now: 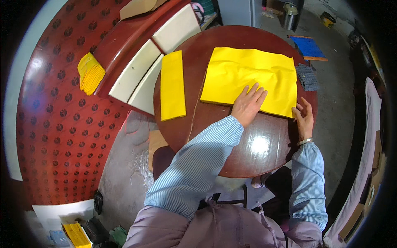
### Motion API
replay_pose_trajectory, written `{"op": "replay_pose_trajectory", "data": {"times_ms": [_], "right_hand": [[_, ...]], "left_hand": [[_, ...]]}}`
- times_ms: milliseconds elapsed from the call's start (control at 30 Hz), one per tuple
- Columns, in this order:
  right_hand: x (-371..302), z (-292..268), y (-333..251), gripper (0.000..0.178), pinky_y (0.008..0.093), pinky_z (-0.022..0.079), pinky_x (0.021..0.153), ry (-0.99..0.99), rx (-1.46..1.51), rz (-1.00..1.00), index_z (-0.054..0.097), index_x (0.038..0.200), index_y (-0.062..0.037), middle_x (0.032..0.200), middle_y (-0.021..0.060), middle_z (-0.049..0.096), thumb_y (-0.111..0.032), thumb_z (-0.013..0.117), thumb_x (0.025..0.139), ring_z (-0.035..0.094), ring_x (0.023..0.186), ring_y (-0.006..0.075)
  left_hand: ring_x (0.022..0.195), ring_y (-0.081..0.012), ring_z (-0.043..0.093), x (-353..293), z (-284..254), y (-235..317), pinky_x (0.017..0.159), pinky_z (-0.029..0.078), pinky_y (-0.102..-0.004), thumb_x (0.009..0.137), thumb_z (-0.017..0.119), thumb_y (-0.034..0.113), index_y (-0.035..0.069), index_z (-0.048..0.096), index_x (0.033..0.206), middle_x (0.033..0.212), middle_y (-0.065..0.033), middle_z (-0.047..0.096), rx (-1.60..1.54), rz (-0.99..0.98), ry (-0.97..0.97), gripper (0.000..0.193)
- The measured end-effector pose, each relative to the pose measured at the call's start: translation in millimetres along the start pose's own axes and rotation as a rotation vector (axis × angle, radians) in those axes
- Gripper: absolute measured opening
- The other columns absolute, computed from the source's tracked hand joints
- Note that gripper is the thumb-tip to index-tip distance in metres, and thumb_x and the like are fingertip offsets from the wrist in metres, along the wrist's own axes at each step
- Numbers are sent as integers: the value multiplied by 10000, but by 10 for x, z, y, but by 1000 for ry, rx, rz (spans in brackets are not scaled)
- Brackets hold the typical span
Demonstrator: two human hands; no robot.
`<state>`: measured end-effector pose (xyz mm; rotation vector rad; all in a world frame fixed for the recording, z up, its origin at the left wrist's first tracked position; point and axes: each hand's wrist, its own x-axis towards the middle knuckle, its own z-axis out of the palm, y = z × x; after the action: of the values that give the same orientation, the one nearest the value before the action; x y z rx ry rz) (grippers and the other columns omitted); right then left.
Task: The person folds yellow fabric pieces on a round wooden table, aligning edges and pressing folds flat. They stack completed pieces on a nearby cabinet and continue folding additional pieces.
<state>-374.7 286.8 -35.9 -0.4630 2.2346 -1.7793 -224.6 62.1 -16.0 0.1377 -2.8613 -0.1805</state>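
A wide stack of bright yellow sheets, paper-like and slightly rumpled on top, lies on a round dark-red table. My left hand rests on the stack's near edge, palm down with the fingers stretched out. At its near right corner is my right hand, fingers loosely bent and apart, the fingertips touching the sheets' edge. Left of the stack, a narrow folded yellow strip lies lengthwise on the table.
A red patterned surface fills the left, with a fanned yellow bundle at its edge. White drawer fronts adjoin the table. A grey knitted cloth lies at the table's right edge, a blue mat beyond. A metal flask stands behind.
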Motion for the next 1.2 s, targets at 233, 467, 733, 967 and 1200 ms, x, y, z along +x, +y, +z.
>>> {"op": "replay_pose_trajectory", "data": {"times_ms": [233,467,733,967,1200], "right_hand": [[-261,-31,-27,613,315,575,915,-75,59,86,477,1558,-76,1297,132,687,-95,700,987,699,1084,216],[-1239,184,-146,690,332,570,964,-7,225,2,395,1569,-29,1264,151,665,8,725,965,684,1072,208],[-1612,-86,-386,324,322,552,933,-205,-186,-353,702,1230,-36,1315,95,646,80,701,927,656,1067,186],[-1278,-194,-566,349,415,550,964,-381,-473,-827,789,1121,-93,1160,68,720,-16,829,783,636,1093,284],[-1124,-162,-490,327,392,559,940,-500,-458,-835,796,1119,-95,1107,55,725,-78,844,796,638,1053,266]], "left_hand": [[1553,-271,406,-176,85,-68,1305,306,-469,1032,621,47,146,547,1532,1637,-73,497,-28,19,19,515],[1532,-240,435,-582,-75,-300,1294,333,-481,940,642,-51,160,615,1463,1575,-32,565,-154,200,34,565],[1546,-246,419,-723,-303,-565,1272,339,-492,790,630,-137,166,577,1501,1589,-26,548,-162,382,-82,774],[1562,-262,394,-642,-451,-455,1313,280,-498,907,579,-155,156,546,1535,1595,-39,544,-163,360,-155,701],[1567,-347,375,-837,-728,64,1315,253,-500,824,579,-141,108,532,1530,1598,-173,510,-423,226,-98,750]]}}
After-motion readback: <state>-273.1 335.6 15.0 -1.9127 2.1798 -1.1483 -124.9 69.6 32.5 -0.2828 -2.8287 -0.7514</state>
